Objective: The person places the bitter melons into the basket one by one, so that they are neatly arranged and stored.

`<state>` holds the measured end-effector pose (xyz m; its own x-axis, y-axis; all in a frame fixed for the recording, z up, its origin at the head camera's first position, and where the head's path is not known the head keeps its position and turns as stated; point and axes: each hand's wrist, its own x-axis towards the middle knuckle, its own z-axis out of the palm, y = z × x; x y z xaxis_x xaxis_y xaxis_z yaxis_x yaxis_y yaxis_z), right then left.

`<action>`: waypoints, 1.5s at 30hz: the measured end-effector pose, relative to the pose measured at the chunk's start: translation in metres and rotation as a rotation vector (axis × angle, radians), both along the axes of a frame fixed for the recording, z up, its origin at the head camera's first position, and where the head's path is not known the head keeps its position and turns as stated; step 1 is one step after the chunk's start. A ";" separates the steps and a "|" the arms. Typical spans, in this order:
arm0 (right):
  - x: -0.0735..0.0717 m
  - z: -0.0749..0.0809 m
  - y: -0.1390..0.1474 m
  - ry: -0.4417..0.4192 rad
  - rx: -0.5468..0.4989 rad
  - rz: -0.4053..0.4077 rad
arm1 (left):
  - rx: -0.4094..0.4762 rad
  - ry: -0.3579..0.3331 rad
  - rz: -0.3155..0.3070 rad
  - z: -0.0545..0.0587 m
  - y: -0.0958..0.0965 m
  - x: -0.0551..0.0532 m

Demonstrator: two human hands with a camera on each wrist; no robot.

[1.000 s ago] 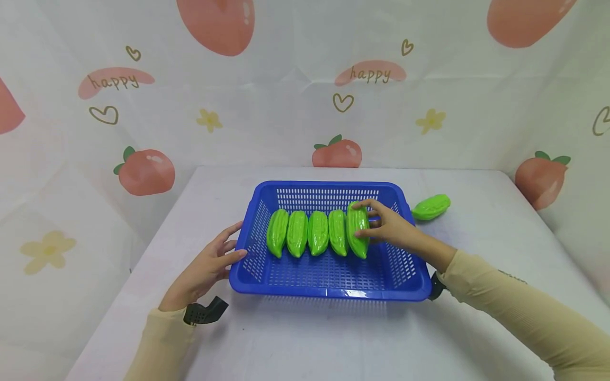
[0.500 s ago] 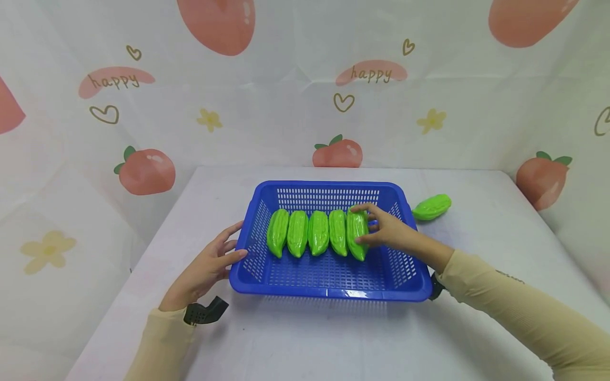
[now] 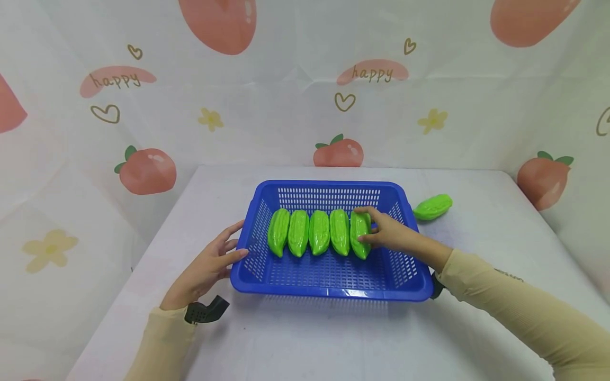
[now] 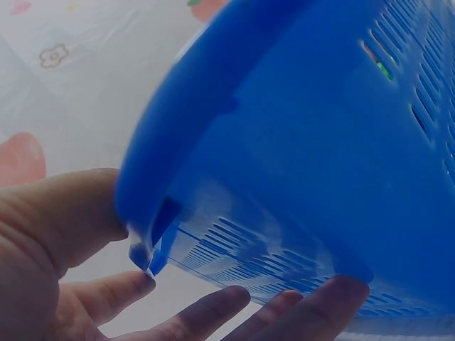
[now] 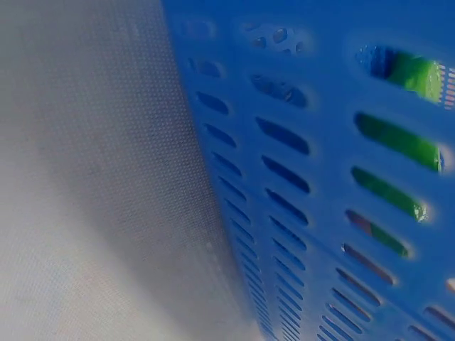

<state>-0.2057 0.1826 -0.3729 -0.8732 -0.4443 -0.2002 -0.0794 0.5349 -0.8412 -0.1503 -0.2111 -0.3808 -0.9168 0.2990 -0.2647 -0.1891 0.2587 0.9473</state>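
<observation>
In the head view, a blue plastic basket (image 3: 329,292) with slotted walls stands on the table. Several bright green bitter melons, such as the middle one (image 3: 319,233), lie side by side in it, narrow ends toward the front. My right hand (image 3: 388,232) reaches over the right wall and holds the rightmost bitter melon (image 3: 360,235) between thumb and fingers. The left hand (image 3: 209,264) grips the basket's left side, thumb at the rim. In the left wrist view its fingers (image 4: 213,312) spread beneath the rim. The right wrist view has only the slotted basket wall (image 5: 327,142), green showing through.
Another bitter melon (image 3: 432,207) lies on the white-covered table (image 3: 305,344), just outside the basket's right back corner. Behind stands a white backdrop (image 3: 267,121) printed with peaches, hearts and flowers.
The rightmost bitter melon has come down into line with the others and shifted slightly right, the right hand moving with it. The left hand has stayed at the basket's side.
</observation>
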 end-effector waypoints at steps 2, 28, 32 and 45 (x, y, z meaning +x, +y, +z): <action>0.000 0.000 0.000 -0.008 0.010 -0.019 | -0.002 0.003 -0.004 0.000 0.000 0.000; -0.001 -0.002 -0.001 0.086 0.177 -0.055 | 0.001 0.013 0.012 -0.002 0.000 0.001; -0.003 -0.002 -0.001 0.077 0.209 -0.054 | 0.005 0.010 0.013 -0.002 0.000 0.001; -0.004 -0.002 -0.002 0.054 0.242 -0.050 | -0.003 0.016 0.001 -0.003 -0.001 -0.001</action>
